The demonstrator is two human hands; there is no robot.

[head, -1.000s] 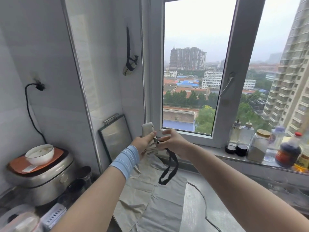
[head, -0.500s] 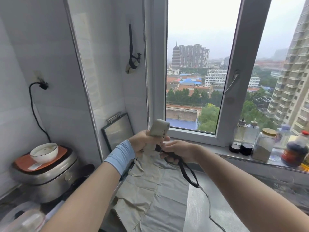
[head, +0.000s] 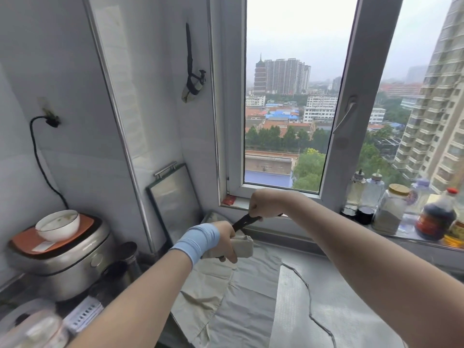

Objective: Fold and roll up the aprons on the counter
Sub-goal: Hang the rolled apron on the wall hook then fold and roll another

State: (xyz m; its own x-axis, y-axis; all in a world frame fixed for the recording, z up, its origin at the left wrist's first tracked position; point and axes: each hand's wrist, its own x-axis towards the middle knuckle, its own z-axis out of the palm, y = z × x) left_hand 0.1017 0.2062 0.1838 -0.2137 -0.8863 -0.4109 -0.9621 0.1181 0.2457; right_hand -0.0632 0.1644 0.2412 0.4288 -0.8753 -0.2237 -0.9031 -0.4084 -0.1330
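Left hand (head: pixel 222 238): fingers curled round rolled apron (head: pixel 243 246).
Right hand (head: pixel 266 204): pinching black strap (head: pixel 244 220) taut, just above left fingers.
Risk: strap slipping loosens roll.

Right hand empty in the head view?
No, the right hand grips the black strap, which runs from the rolled apron held in the left hand.

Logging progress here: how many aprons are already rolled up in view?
2. One rolled apron is gripped in the left hand, its black strap held by the right hand. A second rolled bundle hangs from the wall hook left of the window. Others may be hidden.
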